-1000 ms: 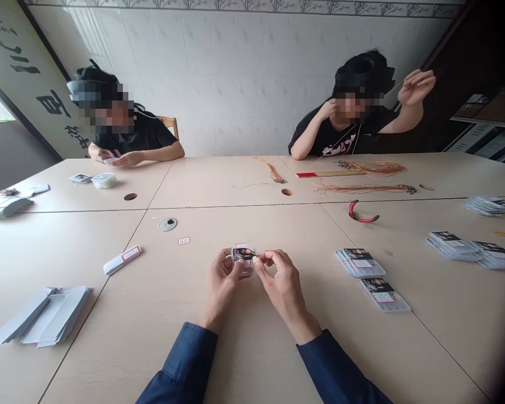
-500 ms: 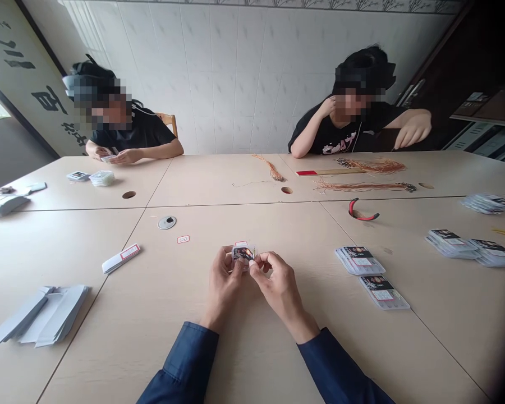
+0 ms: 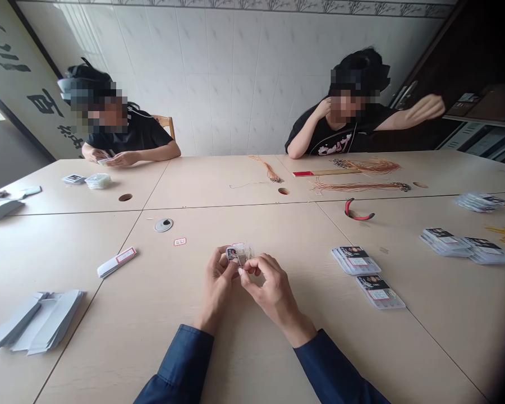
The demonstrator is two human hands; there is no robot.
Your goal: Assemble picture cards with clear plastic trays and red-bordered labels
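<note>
Head view: clear case (image 3: 247, 251), dark label (image 3: 232, 255), in the grip of both hands (image 3: 271, 287)

A long-sleeved navy-blue cloth garment: the left sleeve (image 3: 183, 359) enters at seven o'clock, a seam crossing above its cuff; the right sleeve (image 3: 334, 367), at five, ends straight-edged. Bare hands.

Sole view, head-worn — looks forward and down, left hand (image 3: 217, 279) and right hand (image 3: 271, 287) near, below centre. Sightline crosses the table (image 3: 252, 359) to the tiled wall (image 3: 229, 84), well back — right edge too dark to read with confidence.
</note>
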